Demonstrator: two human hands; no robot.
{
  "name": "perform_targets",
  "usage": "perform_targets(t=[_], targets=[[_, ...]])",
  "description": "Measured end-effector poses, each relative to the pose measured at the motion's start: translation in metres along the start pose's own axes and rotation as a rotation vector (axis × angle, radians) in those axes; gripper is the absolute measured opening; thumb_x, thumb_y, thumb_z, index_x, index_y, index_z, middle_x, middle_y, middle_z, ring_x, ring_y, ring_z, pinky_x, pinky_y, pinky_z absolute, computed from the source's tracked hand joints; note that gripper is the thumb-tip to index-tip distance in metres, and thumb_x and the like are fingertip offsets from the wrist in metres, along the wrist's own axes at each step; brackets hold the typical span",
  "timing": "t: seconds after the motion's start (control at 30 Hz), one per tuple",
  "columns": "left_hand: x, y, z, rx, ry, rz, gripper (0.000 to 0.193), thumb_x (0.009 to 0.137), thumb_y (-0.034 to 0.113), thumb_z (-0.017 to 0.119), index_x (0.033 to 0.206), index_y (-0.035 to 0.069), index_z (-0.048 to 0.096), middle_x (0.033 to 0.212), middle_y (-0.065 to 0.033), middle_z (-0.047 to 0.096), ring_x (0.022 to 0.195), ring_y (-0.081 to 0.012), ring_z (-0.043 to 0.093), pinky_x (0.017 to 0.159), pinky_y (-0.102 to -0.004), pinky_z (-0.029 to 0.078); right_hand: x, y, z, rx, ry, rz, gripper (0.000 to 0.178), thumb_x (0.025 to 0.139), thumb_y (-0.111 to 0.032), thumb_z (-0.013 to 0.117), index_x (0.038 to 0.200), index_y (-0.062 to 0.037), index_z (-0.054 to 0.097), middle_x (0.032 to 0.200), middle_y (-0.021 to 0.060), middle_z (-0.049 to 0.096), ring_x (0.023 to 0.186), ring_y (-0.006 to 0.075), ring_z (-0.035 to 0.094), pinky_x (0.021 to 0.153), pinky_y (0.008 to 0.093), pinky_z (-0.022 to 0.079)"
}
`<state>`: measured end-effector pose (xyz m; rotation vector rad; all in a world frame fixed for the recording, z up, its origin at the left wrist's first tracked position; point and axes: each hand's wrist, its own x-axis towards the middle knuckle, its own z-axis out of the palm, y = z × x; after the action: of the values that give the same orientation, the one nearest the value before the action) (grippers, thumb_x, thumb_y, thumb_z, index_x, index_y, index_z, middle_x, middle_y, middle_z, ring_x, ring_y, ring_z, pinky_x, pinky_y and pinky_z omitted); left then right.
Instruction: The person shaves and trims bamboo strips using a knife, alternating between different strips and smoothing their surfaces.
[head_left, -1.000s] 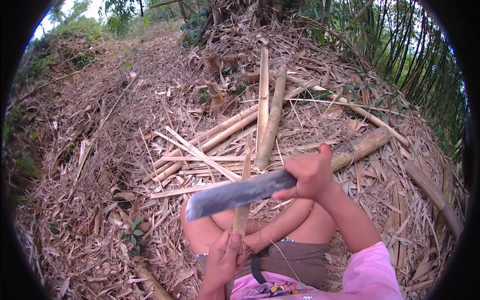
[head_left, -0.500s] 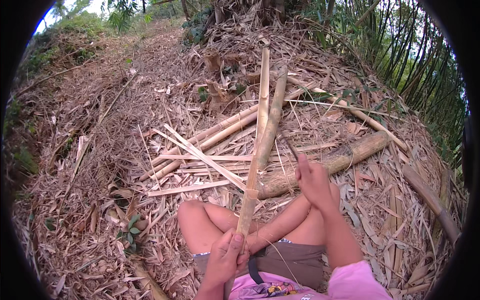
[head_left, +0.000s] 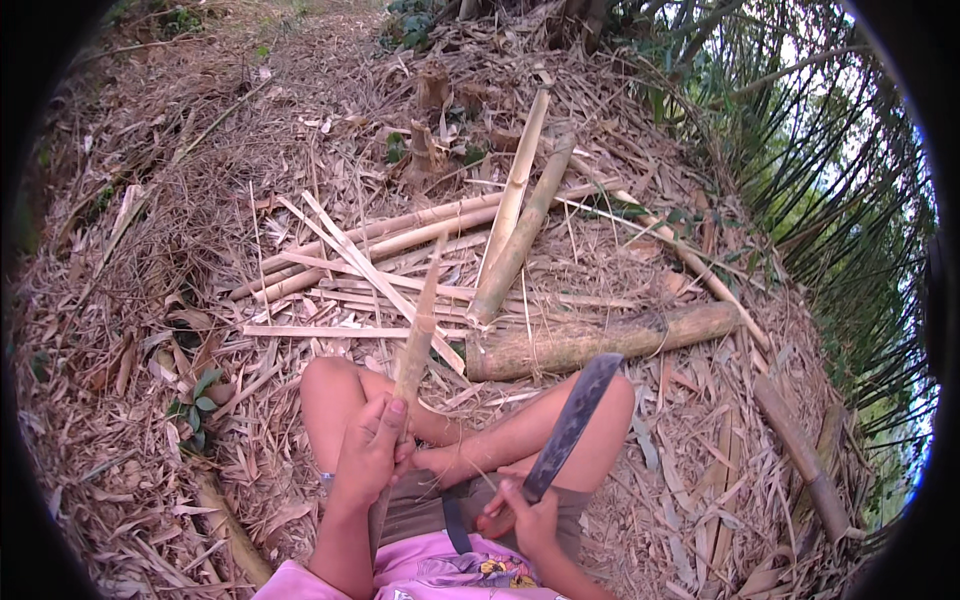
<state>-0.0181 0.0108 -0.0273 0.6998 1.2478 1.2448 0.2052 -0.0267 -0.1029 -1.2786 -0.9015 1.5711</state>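
My left hand is closed around a split bamboo strip, held upright above my crossed legs. The strip tapers to a thin, ragged tip at its far end. Low over my lap, my right hand grips the handle of a machete. Its broad dark blade slants up and to the right, apart from the strip. Beyond my legs, a long split bamboo piece lies along a round bamboo pole. A thick bamboo log rests crosswise just past my knees.
Several thin bamboo slats lie crossed ahead on the left, near longer bamboo poles. Cut stumps stand farther off. Another bamboo pole lies to the right. Dry leaves cover the ground, and bamboo stems rise at right.
My right hand has come down and toward my lap, the machete blade now showing clearly. In my left hand the strip's far end has tilted left, away from the long split piece.
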Motion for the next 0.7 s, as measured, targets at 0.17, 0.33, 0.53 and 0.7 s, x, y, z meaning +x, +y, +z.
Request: perform_targets(t=[0.17,0.33,0.53,0.7], targets=[[-0.004,-0.001,0.012,-0.019,-0.082,-0.015,0.033,0.105,0.036,0.046,0.089,0.008,0.049,0.059,0.0031,0.041,0.043,-0.0037,0.034,0.037,-0.0203,0.031,-0.011,0.019,0.0,0.041,-0.141,0.006,0.018,0.096,-0.004,0.06,0.108,0.0079,0.058,0.061,0.0049,0.054,0.058,0.0168,0.06,0.059,0.0333,0.053],[-0.007,-0.003,0.013,-0.078,-0.08,-0.028,0.031,0.105,0.035,0.047,0.09,0.008,0.05,0.058,0.0033,0.042,0.043,-0.0036,0.035,0.037,-0.0204,0.03,-0.013,0.025,0.009,0.083,-0.208,0.07,0.016,0.096,-0.003,0.061,0.084,0.0009,0.052,0.059,0.0045,0.051,0.05,0.013,0.05,0.05,0.031,0.045],[-0.01,-0.005,0.019,-0.049,-0.09,-0.001,0.031,0.105,0.034,0.048,0.09,0.007,0.05,0.059,0.0035,0.042,0.044,-0.0031,0.036,0.037,-0.0202,0.03,0.017,0.021,-0.005,-0.101,-0.128,-0.389,0.058,0.099,-0.054,0.049,0.07,-0.0038,0.054,0.056,0.0001,0.051,0.05,0.0087,0.052,0.046,0.0261,0.039],[-0.015,-0.005,0.03,0.016,-0.073,0.046,0.032,0.105,0.031,0.048,0.085,0.006,0.049,0.059,0.0035,0.043,0.048,-0.0032,0.037,0.041,-0.0208,0.031,0.068,-0.034,-0.008,-0.565,0.041,-0.757,0.07,0.095,-0.065,0.045,0.069,-0.0013,0.057,0.054,0.0081,0.051,0.049,0.0191,0.056,0.047,0.0338,0.041]])
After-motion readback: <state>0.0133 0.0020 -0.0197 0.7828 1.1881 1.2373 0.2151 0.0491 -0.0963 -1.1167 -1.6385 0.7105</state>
